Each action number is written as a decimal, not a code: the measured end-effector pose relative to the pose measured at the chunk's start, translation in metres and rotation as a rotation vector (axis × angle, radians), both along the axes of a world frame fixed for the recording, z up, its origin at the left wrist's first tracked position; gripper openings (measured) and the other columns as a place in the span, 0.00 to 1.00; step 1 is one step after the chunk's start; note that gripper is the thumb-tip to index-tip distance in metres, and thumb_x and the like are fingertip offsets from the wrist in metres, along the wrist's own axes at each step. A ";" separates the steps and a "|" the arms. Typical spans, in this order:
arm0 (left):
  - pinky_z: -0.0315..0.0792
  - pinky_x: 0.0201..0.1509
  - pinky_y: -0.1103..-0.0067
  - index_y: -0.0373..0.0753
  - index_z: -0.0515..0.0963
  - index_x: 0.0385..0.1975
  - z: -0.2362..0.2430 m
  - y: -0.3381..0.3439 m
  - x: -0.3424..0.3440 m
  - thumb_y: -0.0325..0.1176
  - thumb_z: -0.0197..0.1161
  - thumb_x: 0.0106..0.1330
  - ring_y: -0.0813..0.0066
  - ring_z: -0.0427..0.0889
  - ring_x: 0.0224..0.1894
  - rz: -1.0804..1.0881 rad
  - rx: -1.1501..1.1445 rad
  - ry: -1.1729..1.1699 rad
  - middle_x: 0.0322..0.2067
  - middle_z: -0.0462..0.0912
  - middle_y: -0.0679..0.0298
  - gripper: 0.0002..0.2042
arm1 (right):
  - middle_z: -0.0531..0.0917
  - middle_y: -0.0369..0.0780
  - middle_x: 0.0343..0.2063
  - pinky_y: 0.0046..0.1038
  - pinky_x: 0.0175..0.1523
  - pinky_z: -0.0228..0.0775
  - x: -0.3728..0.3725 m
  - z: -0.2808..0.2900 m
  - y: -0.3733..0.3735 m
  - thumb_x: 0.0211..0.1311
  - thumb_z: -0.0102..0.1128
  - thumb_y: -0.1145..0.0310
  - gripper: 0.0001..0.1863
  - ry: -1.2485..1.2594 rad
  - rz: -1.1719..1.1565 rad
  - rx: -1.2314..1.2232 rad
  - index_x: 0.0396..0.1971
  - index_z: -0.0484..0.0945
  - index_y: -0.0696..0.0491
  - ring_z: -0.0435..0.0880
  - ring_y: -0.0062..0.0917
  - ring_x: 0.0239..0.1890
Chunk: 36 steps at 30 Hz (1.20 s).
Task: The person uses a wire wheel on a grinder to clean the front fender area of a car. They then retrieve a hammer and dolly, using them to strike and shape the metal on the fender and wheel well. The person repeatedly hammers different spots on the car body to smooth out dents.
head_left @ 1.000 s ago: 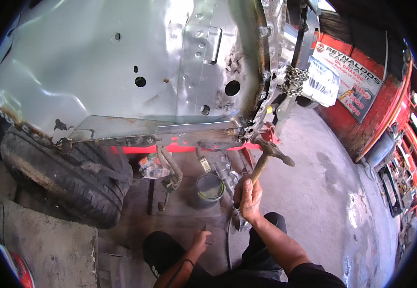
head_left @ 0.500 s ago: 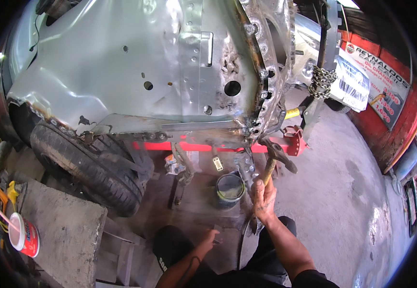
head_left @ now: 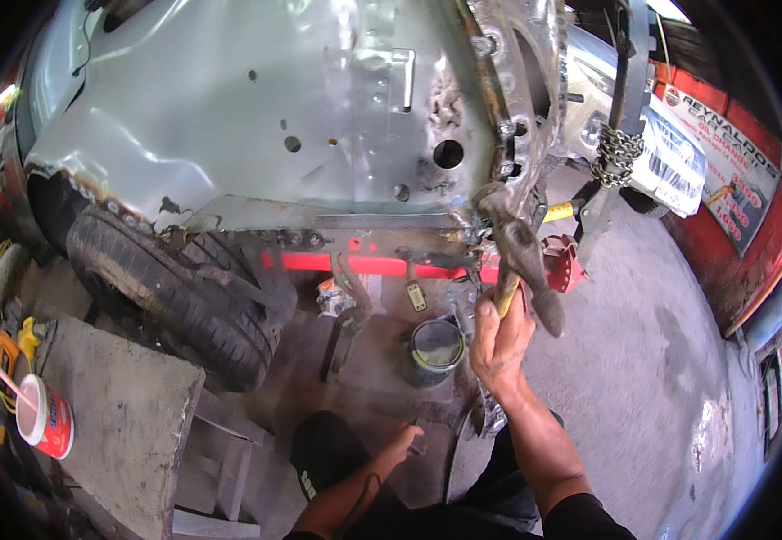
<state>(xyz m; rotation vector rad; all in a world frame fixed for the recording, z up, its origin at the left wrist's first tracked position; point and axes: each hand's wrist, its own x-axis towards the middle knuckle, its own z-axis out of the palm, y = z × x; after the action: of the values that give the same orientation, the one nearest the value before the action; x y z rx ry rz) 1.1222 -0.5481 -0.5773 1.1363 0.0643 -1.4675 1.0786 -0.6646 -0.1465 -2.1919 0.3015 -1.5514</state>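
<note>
My right hand (head_left: 501,346) is wrapped round the yellowish handle of a hammer (head_left: 523,256). The hammer's dark metal head is raised in front of the lower corner of a bare silver-grey car body panel (head_left: 229,135); whether they touch I cannot tell. That panel has round holes, crumpled metal and a rusty, ragged seam along its right edge. Low in front of me my left hand (head_left: 400,447) is closed, with a small dark end of something showing at its fingers, too little to name. A dark bucket (head_left: 436,353) stands on the floor between my hands and the panel.
A red beam (head_left: 364,265) runs under the panel, near a tyre (head_left: 175,292). Left lies a worn board (head_left: 121,396), with a red-and-white tub (head_left: 46,418) beside it. A chain (head_left: 618,155) wraps a post at the right; behind are a covered car and a sign (head_left: 724,171).
The hammer has come up, its head now larger in view and across the panel's corner. My right hand has risen slightly; my left stays low. The whole view has shifted a little.
</note>
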 end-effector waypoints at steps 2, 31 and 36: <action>0.83 0.32 0.60 0.35 0.73 0.47 0.003 0.000 0.000 0.27 0.62 0.59 0.54 0.83 0.31 -0.018 -0.021 -0.021 0.36 0.78 0.53 0.16 | 0.73 0.45 0.18 0.38 0.27 0.64 0.007 0.007 0.001 0.76 0.50 0.64 0.14 0.095 -0.100 0.094 0.36 0.72 0.61 0.72 0.38 0.18; 0.83 0.37 0.61 0.31 0.78 0.43 0.008 0.001 -0.008 0.29 0.61 0.61 0.56 0.85 0.35 -0.040 0.002 -0.037 0.35 0.83 0.52 0.13 | 0.77 0.55 0.18 0.42 0.26 0.72 0.006 0.008 -0.005 0.73 0.55 0.66 0.14 0.225 -0.095 0.105 0.46 0.73 0.62 0.84 0.52 0.24; 0.84 0.28 0.61 0.31 0.76 0.41 0.011 0.000 -0.008 0.26 0.63 0.56 0.55 0.84 0.27 0.046 -0.020 0.011 0.32 0.80 0.51 0.13 | 0.76 0.53 0.16 0.40 0.25 0.71 0.011 0.017 -0.004 0.74 0.55 0.64 0.14 0.296 -0.114 0.126 0.45 0.73 0.62 0.84 0.48 0.20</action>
<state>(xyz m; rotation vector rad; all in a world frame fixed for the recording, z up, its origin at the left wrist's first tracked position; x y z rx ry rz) 1.1139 -0.5486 -0.5660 1.1037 0.0821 -1.4310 1.0899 -0.6690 -0.1290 -2.3352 0.6083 -1.2216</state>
